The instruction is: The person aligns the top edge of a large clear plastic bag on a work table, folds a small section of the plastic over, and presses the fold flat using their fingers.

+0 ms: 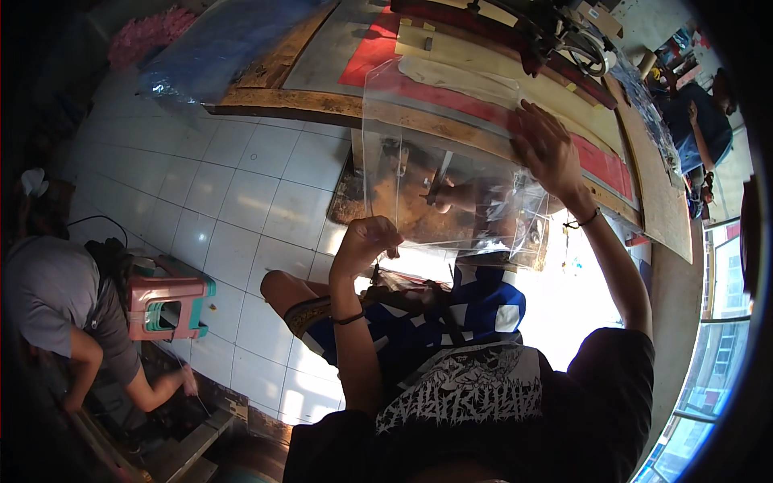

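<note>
While pinched by the left hand (366, 245), plastic (382, 153) gets held up.
Right hand (551, 153) is against it, grip can't be told.

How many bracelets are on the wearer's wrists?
2: the left bracelet, just behind the left hand; the right bracelet, just behind the right hand. None seems hidden.

The back of the right hand (551, 153) conceals its palm and its contact with the clear plastic sheet (459, 165). Creases and glare blur the foot (457, 197) behind the sheet. The upper picture edge truncates the blue plastic sheeting (233, 52). The pink material (149, 38) is too indistinct to identify. Overexposure removes floor (576, 302) detail.
</note>
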A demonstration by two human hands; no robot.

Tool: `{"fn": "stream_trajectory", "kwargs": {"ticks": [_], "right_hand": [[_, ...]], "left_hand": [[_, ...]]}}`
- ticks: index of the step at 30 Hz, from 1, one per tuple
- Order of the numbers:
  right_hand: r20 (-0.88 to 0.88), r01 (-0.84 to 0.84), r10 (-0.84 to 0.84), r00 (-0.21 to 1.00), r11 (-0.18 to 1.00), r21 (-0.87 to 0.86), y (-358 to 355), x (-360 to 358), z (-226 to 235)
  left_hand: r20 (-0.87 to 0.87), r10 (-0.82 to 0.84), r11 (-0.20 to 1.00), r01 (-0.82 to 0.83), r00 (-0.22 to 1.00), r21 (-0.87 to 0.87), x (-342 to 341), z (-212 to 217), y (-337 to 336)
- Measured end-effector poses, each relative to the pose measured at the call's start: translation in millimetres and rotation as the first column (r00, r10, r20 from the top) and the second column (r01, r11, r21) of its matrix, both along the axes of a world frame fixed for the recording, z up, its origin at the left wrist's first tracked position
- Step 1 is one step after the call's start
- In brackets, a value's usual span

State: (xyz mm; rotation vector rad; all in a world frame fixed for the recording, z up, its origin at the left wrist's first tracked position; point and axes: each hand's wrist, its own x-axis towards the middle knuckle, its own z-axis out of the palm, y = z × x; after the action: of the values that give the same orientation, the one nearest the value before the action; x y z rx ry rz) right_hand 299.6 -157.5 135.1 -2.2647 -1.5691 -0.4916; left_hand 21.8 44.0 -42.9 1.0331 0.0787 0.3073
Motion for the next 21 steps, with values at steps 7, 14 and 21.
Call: {"fn": "stream_trajectory", "kwargs": {"ticks": [7, 14, 21], "right_hand": [[-0.598, 0.531, -0.145, 0.788, 0.652, 0.541, -75.9, -67.3, -40.1], [-0.904, 0.388, -0.001, 0.427, 0.903, 0.182, -128.4, -101.3, -75.1], [-0.928, 0.357, 0.162, 0.335, 0.89, 0.284, -128.7, -84.9, -17.8]], "left_hand": [[-0.044, 0.275, 0.962, -0.275, 0.961, -0.001, -12.8, 61.5, -32.1], [-0.166, -0.105, 0.986, 0.125, 0.981, 0.115, -13.5, 51.4, -50.8], [0.156, -0.067, 0.975, 0.031, 0.985, 0.22, 7.0, 61.9, -55.0]]}}
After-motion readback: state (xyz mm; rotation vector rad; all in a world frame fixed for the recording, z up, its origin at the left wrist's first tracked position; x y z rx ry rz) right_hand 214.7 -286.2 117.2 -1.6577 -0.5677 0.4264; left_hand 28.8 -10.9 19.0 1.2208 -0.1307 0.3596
